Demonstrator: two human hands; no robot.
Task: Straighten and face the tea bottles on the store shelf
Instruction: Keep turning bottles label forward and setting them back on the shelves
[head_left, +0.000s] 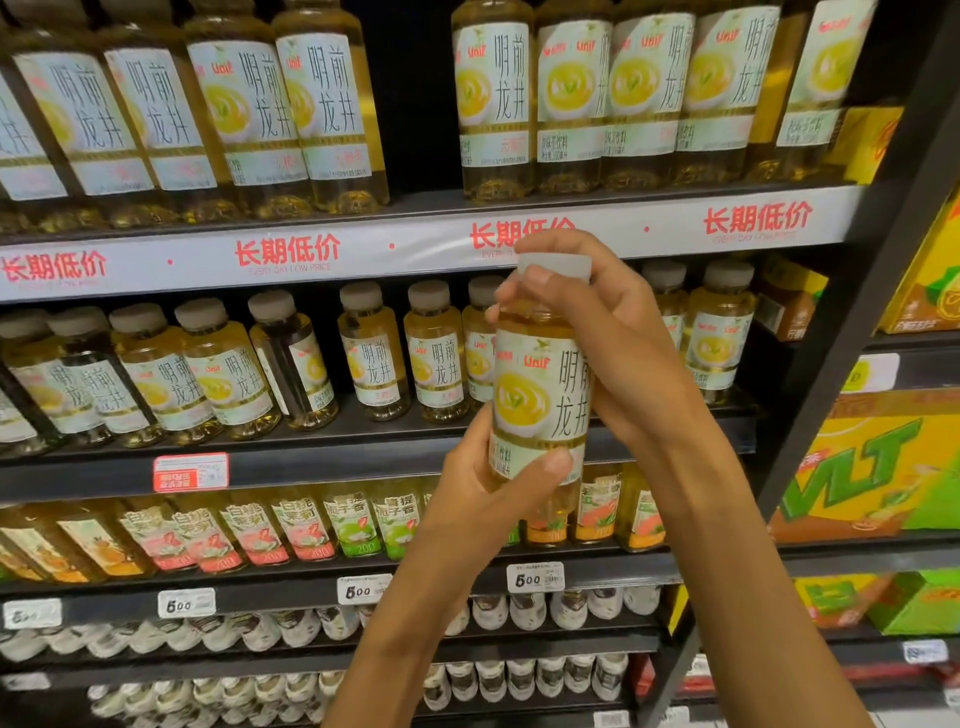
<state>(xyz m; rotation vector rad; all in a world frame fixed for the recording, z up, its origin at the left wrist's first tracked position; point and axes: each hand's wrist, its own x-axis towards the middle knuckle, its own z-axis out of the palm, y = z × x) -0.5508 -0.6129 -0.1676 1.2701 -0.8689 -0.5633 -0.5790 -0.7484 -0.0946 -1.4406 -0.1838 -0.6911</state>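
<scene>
At the centre of the frame we held one tea bottle (540, 384) upright in front of the shelves, clear of the rows behind it. Our left hand (488, 499) wrapped its lower part from the left, the thumb lying across the bottom of the label, while our right hand (597, 332) closed around the neck and the white cap (558, 266), fingers curled over the top. The bottle was clear plastic filled with pale golden tea. Its label was white to pale green, with a bowl of yellow-green tea pictured at the left, a red "Unif" mark above that, tall black Chinese characters down the right side, and a thin gold band under the picture; the label faced us squarely. Behind it, on the middle shelf (363, 457), stood a row of the same bottles (374, 353) with grey-white caps, most labels forward, though those toward the left leaned and one dark-looking bottle (293, 364) was turned sideways. In the upper part of the frame larger bottles (322, 104) with the same label filled the top shelf, above a white price strip (285, 254) with red characters.
</scene>
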